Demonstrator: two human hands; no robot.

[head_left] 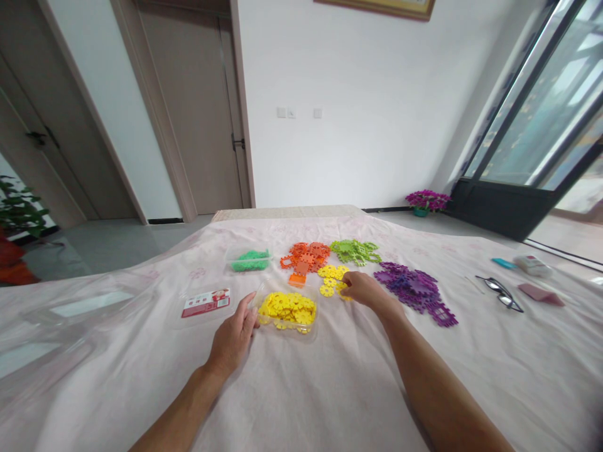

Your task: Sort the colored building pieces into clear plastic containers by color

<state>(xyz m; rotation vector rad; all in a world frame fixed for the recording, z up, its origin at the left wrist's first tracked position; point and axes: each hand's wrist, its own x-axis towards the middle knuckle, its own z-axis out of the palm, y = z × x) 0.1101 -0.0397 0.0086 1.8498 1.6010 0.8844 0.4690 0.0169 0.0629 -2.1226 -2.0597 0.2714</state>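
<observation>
My left hand (234, 339) rests on the pink sheet with its fingers against the left rim of a clear plastic tray (315, 312) that holds several yellow snowflake pieces (287, 309). My right hand (362, 289) reaches to a small loose pile of yellow pieces (330, 277) just beyond the tray, and its fingers are curled around some of them. Behind lie an orange pile (306, 256), a light green pile (355, 250) and, to the right, a purple pile (414, 289).
A second clear tray with dark green pieces (250, 259) sits at the back left. A clear lid with a red label (206, 302) lies left of my left hand. Black glasses (500, 291), a pink card (539, 294) and small packets (531, 264) lie at the right.
</observation>
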